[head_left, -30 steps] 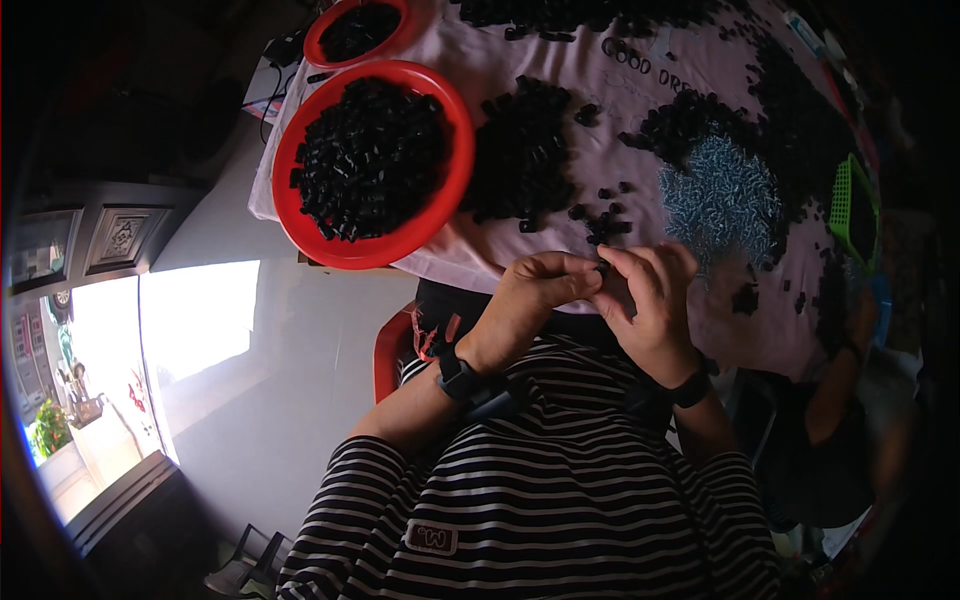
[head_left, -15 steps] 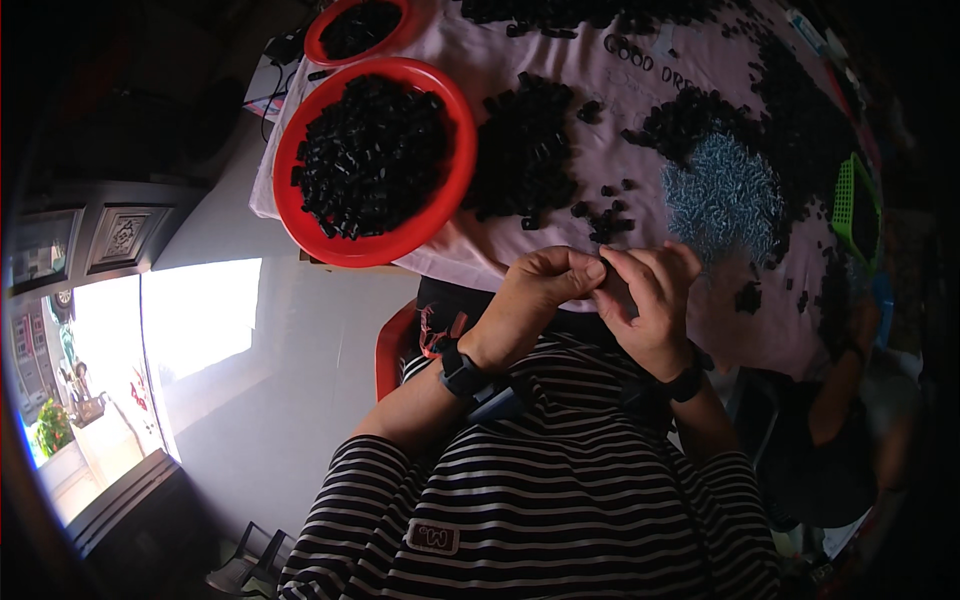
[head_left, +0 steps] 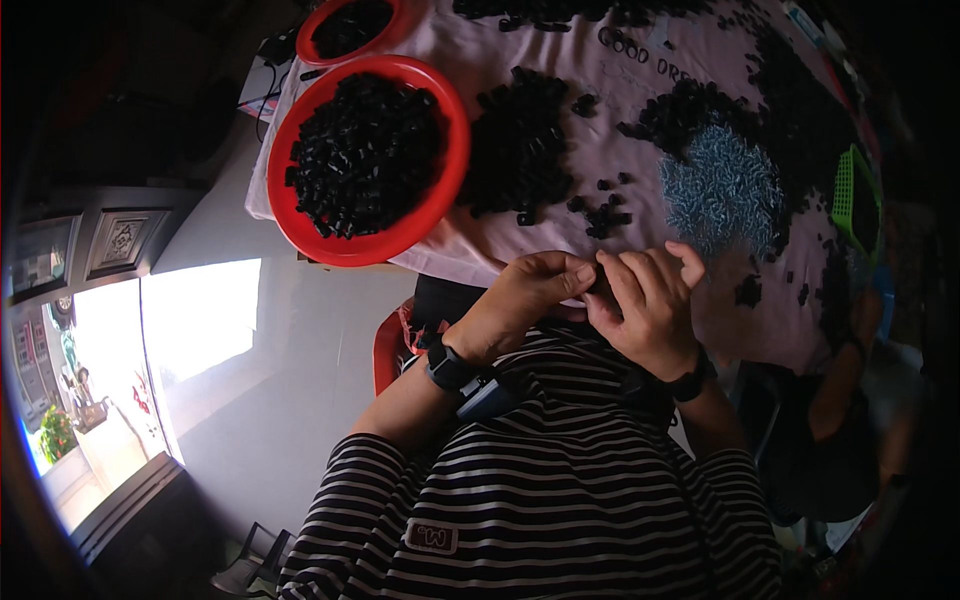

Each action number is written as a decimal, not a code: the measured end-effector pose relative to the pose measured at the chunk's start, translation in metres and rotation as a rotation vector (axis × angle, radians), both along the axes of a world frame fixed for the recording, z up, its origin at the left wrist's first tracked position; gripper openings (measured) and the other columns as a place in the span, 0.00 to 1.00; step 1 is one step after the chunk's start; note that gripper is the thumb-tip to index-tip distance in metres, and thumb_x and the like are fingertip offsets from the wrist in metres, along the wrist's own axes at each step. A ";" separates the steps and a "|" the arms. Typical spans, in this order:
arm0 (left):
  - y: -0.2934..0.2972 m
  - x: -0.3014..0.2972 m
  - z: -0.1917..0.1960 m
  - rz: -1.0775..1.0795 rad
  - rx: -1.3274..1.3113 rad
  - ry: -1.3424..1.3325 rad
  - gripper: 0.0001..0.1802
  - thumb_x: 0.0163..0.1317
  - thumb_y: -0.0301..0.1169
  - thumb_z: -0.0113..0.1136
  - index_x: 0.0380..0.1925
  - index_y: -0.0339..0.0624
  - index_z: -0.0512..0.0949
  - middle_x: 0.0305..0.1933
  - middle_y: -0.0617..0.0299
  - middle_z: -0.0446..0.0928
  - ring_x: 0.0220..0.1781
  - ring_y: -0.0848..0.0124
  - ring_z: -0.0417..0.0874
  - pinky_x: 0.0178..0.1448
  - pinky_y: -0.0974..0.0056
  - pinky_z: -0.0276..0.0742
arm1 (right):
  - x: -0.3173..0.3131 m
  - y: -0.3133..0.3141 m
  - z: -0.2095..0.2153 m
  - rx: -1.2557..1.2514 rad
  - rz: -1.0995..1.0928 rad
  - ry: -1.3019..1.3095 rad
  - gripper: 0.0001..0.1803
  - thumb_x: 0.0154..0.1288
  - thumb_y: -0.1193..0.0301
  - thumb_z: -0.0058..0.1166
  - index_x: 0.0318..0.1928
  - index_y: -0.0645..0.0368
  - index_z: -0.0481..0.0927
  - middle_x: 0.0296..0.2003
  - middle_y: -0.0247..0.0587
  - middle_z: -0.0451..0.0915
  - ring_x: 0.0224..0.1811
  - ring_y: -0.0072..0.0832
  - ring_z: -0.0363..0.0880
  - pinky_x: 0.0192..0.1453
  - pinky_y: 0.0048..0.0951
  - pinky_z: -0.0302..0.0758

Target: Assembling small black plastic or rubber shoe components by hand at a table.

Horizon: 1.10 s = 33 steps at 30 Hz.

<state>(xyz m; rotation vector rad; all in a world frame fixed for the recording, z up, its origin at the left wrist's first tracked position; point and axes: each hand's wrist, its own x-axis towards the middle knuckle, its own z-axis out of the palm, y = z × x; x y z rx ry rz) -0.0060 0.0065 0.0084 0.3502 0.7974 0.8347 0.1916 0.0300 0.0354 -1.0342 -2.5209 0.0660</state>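
My left hand (head_left: 525,300) and my right hand (head_left: 645,310) meet fingertip to fingertip in front of my striped top, at the near edge of the cloth. Thumb and forefinger of the left are pinched together. The right thumb and forefinger close against them, its other fingers curled and the little finger raised. A tiny dark bit shows between the fingertips, too small and covered to name. Just beyond lie a few loose black plastic pieces (head_left: 605,217). A heap of small silvery-blue screws or pins (head_left: 722,190) lies past my right hand.
A red basin (head_left: 455,160) of black pieces stands left, a smaller red one (head_left: 303,45) behind it. Black heaps (head_left: 525,140) cover parts of the pink cloth (head_left: 620,120). At the right are a green basket (head_left: 845,200) and another person's arm (head_left: 835,385).
Both hands stay joined at the fingertips with small finger shifts; the right little finger now stands farther out. The whole view has moved slightly.
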 end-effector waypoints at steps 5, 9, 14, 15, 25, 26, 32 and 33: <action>-0.006 -0.001 -0.018 -0.060 0.033 0.008 0.16 0.72 0.38 0.67 0.44 0.33 0.83 0.40 0.63 0.85 0.42 0.76 0.86 0.49 0.69 0.84 | 0.002 -0.002 -0.002 -0.011 0.047 -0.004 0.24 0.52 0.66 0.70 0.50 0.61 0.82 0.41 0.35 0.79 0.41 0.32 0.79 0.67 0.50 0.62; -0.007 -0.003 -0.016 -0.103 0.023 0.026 0.16 0.71 0.39 0.68 0.43 0.33 0.83 0.42 0.61 0.85 0.45 0.73 0.86 0.53 0.65 0.84 | 0.001 -0.007 -0.006 -0.006 0.073 0.040 0.20 0.55 0.65 0.69 0.46 0.61 0.82 0.36 0.35 0.77 0.39 0.32 0.76 0.64 0.49 0.64; -0.006 0.000 -0.011 -0.097 0.018 0.014 0.17 0.72 0.39 0.67 0.43 0.32 0.83 0.40 0.60 0.85 0.40 0.74 0.86 0.48 0.68 0.84 | 0.002 -0.010 -0.005 -0.031 0.072 0.051 0.19 0.56 0.66 0.68 0.46 0.61 0.82 0.36 0.34 0.76 0.37 0.31 0.76 0.66 0.50 0.63; -0.006 0.001 -0.010 -0.094 0.005 0.005 0.17 0.72 0.39 0.67 0.43 0.33 0.83 0.40 0.61 0.85 0.40 0.75 0.86 0.49 0.68 0.84 | 0.003 -0.009 -0.004 -0.032 0.068 0.050 0.19 0.56 0.66 0.68 0.46 0.61 0.82 0.36 0.34 0.76 0.37 0.31 0.76 0.66 0.50 0.63; -0.002 -0.001 -0.019 -0.080 0.071 -0.011 0.14 0.71 0.40 0.68 0.41 0.39 0.83 0.40 0.67 0.84 0.42 0.79 0.83 0.51 0.71 0.80 | 0.008 -0.007 0.003 -0.107 0.041 0.006 0.27 0.55 0.65 0.74 0.54 0.61 0.81 0.44 0.37 0.78 0.44 0.32 0.79 0.71 0.52 0.58; -0.003 -0.001 -0.020 -0.087 0.077 -0.003 0.15 0.70 0.40 0.68 0.41 0.38 0.83 0.40 0.66 0.84 0.42 0.79 0.83 0.50 0.71 0.80 | 0.007 -0.008 0.003 -0.108 0.041 0.008 0.27 0.55 0.65 0.74 0.54 0.61 0.81 0.44 0.37 0.78 0.44 0.32 0.79 0.71 0.52 0.58; -0.006 0.001 -0.014 -0.112 0.017 0.007 0.19 0.70 0.42 0.69 0.43 0.33 0.84 0.40 0.61 0.84 0.44 0.72 0.86 0.53 0.66 0.84 | 0.005 -0.015 0.001 -0.082 0.050 0.028 0.24 0.55 0.69 0.71 0.52 0.62 0.80 0.40 0.36 0.77 0.41 0.31 0.78 0.67 0.50 0.64; -0.007 0.002 -0.011 -0.102 0.017 0.003 0.20 0.70 0.42 0.68 0.43 0.32 0.83 0.40 0.60 0.84 0.43 0.72 0.86 0.53 0.66 0.84 | 0.004 -0.016 0.002 -0.088 0.046 0.032 0.24 0.55 0.69 0.71 0.52 0.62 0.80 0.38 0.36 0.76 0.39 0.31 0.77 0.67 0.50 0.64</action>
